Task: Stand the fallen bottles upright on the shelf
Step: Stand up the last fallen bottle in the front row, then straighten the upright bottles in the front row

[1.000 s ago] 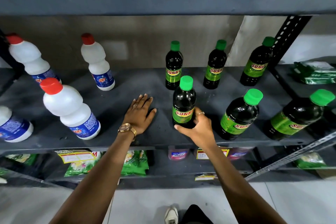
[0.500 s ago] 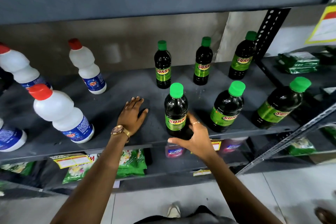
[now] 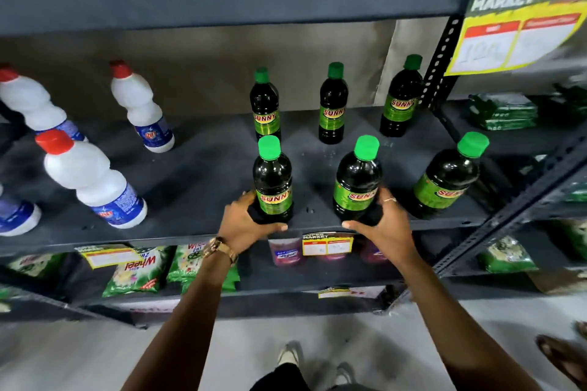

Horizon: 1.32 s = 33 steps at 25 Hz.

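Several dark Sunny bottles with green caps stand upright on the grey shelf (image 3: 197,174). My left hand (image 3: 247,222) grips the base of the front-left Sunny bottle (image 3: 272,181). My right hand (image 3: 381,222) grips the base of the front-middle Sunny bottle (image 3: 357,181). A third front Sunny bottle (image 3: 444,181) stands free to the right. Three more stand at the back: one (image 3: 265,108) on the left, one (image 3: 333,105) in the middle, one (image 3: 400,98) on the right. Several white bottles with red caps stand at the left, the nearest (image 3: 92,181) among them.
A perforated shelf post (image 3: 440,63) rises at the right, with a yellow supermarket price sign (image 3: 514,25) on the upper shelf edge. Green packets (image 3: 502,111) lie on the neighbouring shelf. Detergent bags (image 3: 136,270) fill the shelf below. Another person's foot (image 3: 562,355) shows at the bottom right.
My left hand left the bare shelf and took the front-left bottle's base. My right hand let go of that bottle and moved right onto the front-middle bottle. The view shifted right.
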Available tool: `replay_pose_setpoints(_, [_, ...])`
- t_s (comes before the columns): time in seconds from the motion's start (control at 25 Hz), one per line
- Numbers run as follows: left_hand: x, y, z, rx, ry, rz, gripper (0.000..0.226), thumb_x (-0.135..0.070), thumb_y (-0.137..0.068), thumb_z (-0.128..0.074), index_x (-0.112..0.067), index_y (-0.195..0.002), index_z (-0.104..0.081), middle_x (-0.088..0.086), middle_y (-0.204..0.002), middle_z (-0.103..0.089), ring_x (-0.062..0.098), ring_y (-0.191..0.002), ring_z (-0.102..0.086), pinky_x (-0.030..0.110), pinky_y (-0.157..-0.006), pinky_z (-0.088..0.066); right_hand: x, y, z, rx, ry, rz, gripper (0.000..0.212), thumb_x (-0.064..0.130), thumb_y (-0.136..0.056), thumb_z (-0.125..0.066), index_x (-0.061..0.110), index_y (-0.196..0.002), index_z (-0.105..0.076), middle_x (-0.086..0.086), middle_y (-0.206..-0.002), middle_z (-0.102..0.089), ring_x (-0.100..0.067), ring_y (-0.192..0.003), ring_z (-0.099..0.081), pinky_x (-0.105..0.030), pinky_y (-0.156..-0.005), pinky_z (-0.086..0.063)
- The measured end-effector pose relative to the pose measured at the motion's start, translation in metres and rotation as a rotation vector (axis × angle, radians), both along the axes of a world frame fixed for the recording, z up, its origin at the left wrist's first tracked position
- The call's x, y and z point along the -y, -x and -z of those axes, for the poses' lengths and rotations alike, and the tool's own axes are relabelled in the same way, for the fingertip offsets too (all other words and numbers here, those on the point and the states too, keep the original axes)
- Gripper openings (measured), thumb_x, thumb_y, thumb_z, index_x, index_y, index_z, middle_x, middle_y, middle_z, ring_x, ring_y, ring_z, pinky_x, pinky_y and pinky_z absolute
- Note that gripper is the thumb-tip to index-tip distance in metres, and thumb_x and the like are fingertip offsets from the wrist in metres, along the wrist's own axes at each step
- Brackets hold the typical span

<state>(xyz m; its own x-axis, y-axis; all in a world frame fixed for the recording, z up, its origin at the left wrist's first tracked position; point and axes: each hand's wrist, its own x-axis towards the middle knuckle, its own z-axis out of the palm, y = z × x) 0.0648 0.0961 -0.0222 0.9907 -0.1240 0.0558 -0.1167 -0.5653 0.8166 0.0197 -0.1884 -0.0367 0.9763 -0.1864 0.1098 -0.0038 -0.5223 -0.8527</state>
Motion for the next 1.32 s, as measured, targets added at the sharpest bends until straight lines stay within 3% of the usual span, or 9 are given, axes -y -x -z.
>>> replay_pose_setpoints(0.12, [0.0, 0.004, -0.003, 0.028, -0.033, -0.032, 0.062, -0.038, -0.045, -0.091, -0.02, -0.099, -0.067, -0.002, -0.096, -0.073, 0.007, -0.09, -0.066, 0.028, -0.084, -0.054, -0.002, -0.004, 0.005, 0.033, 0.059, -0.022, 0.077, 0.027, -0.059, -0.091, 0.005, -0.125, -0.057, -0.009, -0.114, -0.07, -0.017, -0.106, -0.062, 0.003, -0.08, -0.035])
replay_pose_setpoints(0.24, [-0.001, 0.005, -0.005, 0.071, -0.071, 0.004, 0.059, -0.037, -0.046, -0.091, -0.02, -0.098, -0.068, -0.006, -0.094, -0.073, 0.002, -0.089, -0.065, 0.007, -0.077, -0.047, -0.001, -0.004, 0.004, 0.045, 0.039, -0.075, 0.076, 0.03, -0.061, -0.09, 0.007, -0.125, -0.058, -0.01, -0.115, -0.07, -0.017, -0.105, -0.061, -0.006, -0.082, -0.037])
replay_pose_setpoints(0.44, [-0.003, 0.005, -0.006, 0.069, -0.107, 0.049, 0.058, -0.037, -0.044, -0.091, -0.026, -0.094, -0.064, -0.012, -0.089, -0.067, -0.014, -0.079, -0.061, 0.0, -0.073, -0.041, -0.003, -0.004, 0.009, 0.051, 0.091, -0.063, 0.079, 0.039, -0.062, -0.087, 0.006, -0.127, -0.056, -0.012, -0.119, -0.067, -0.022, -0.108, -0.059, -0.018, -0.09, -0.039])
replay_pose_setpoints(0.6, [-0.001, 0.008, -0.003, 0.123, -0.133, 0.035, 0.077, -0.057, -0.04, -0.079, -0.015, -0.103, -0.063, -0.004, -0.098, -0.069, 0.008, -0.088, -0.064, 0.006, -0.079, -0.043, -0.002, -0.002, 0.011, 0.055, 0.093, -0.073, 0.087, 0.047, -0.062, -0.084, 0.01, -0.134, -0.052, -0.013, -0.125, -0.065, -0.029, -0.118, -0.058, -0.034, -0.099, -0.046])
replay_pose_setpoints(0.72, [0.005, 0.013, -0.009, 0.093, -0.142, 0.008, 0.088, -0.057, -0.038, -0.079, -0.012, -0.111, -0.058, 0.006, -0.109, -0.069, 0.011, -0.092, -0.061, 0.028, -0.088, -0.05, 0.0, 0.0, 0.008, 0.024, 0.042, -0.116, 0.098, 0.052, -0.06, -0.084, 0.014, -0.141, -0.045, -0.01, -0.134, -0.061, -0.024, -0.127, -0.053, -0.039, -0.106, -0.044])
replay_pose_setpoints(0.88, [0.019, 0.065, 0.005, 0.262, 0.055, -0.248, 0.116, -0.042, -0.055, -0.083, -0.016, -0.145, -0.014, 0.001, -0.146, -0.035, 0.014, -0.131, -0.038, 0.04, -0.109, -0.034, 0.025, 0.036, 0.008, 0.255, -0.114, 0.106, 0.075, 0.044, -0.062, -0.084, 0.019, -0.126, -0.055, -0.004, -0.12, -0.058, -0.014, -0.111, -0.058, -0.034, -0.098, -0.05])
replay_pose_setpoints(1.04, [0.083, 0.124, 0.013, 0.502, 0.059, -0.149, 0.071, -0.039, -0.072, -0.07, -0.011, -0.13, -0.04, 0.013, -0.129, -0.049, 0.025, -0.117, -0.049, 0.047, -0.094, -0.046, 0.073, 0.054, 0.004, 0.469, -0.083, 0.533, 0.076, 0.052, -0.062, -0.082, 0.012, -0.118, -0.051, -0.004, -0.112, -0.048, -0.023, -0.098, -0.053, -0.044, -0.087, -0.049])
replay_pose_setpoints(1.16, [0.128, 0.095, 0.005, 0.337, 0.085, -0.062, 0.076, -0.046, -0.068, -0.071, -0.013, -0.129, -0.04, 0.003, -0.127, -0.048, 0.018, -0.116, -0.048, 0.047, -0.096, -0.044, 0.103, 0.031, 0.009, 0.234, -0.174, 0.288, 0.1, 0.058, -0.054, -0.083, 0.018, -0.136, -0.042, -0.002, -0.132, -0.054, -0.018, -0.12, -0.054, -0.041, -0.102, -0.045])
replay_pose_setpoints(1.32, [0.145, 0.038, 0.012, 0.13, 0.036, -0.113, 0.095, -0.064, -0.048, -0.076, -0.018, -0.124, -0.045, 0.005, -0.119, -0.061, 0.026, -0.108, -0.054, 0.049, -0.094, -0.045, 0.114, 0.023, 0.02, 0.093, -0.137, 0.194, 0.104, 0.064, -0.051, -0.08, 0.019, -0.138, -0.044, -0.005, -0.13, -0.061, -0.021, -0.118, -0.058, -0.05, -0.101, -0.047])
